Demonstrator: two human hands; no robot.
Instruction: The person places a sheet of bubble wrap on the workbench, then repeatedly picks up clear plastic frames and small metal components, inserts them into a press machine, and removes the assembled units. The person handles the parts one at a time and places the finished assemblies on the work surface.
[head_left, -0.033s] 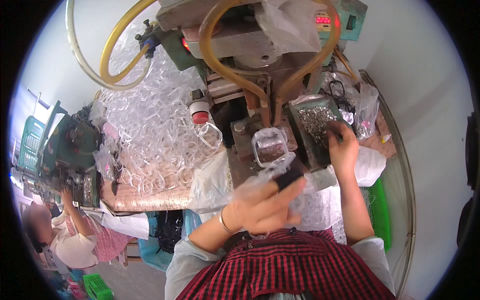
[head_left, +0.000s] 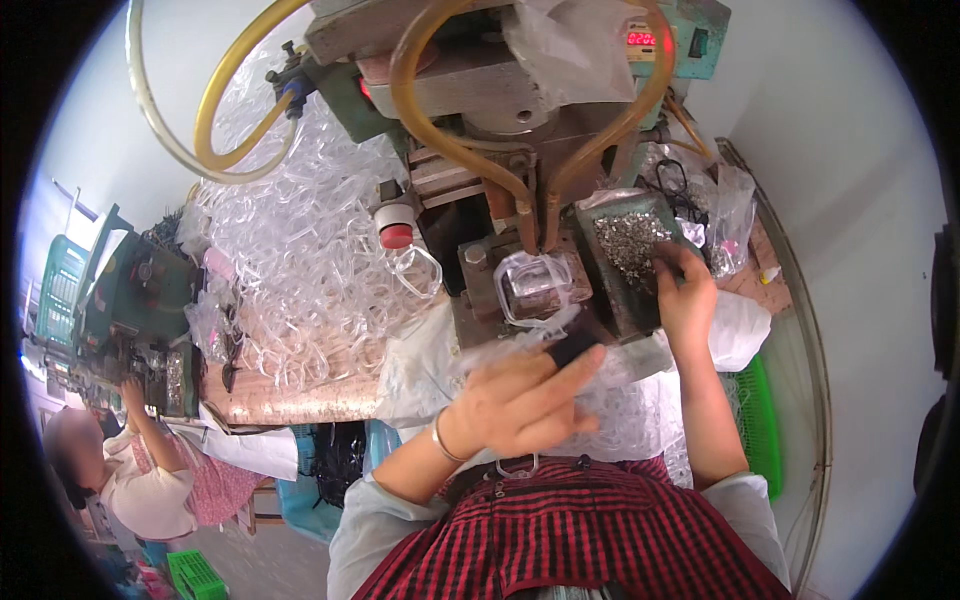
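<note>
My left hand (head_left: 515, 405) is in front of the press, a black cover on one finger. Its fingers close at the near end of a clear plastic frame (head_left: 500, 290), whose loop lies over the metal fixture (head_left: 581, 277) below the two amber hoses. Part of that grip is blurred and hidden behind the fingers. At the right, my right hand (head_left: 688, 300) reaches into a dark tray (head_left: 632, 318) of small shiny metal pieces (head_left: 630, 243). Its thumb and fingertips are pinched together at the pile's edge. Whatever is between them is too small to make out.
A large heap of clear plastic frames (head_left: 310, 250) covers the table to the left. A red button (head_left: 396, 236) stands beside the press (head_left: 470, 85). A green basket (head_left: 757, 430) is low at the right. Another person (head_left: 150, 465) sits at a machine far left.
The loop of the clear frame has shifted slightly on the fixture, and my left hand is less blurred. My right hand stays at the tray. The whole view has moved a little.
</note>
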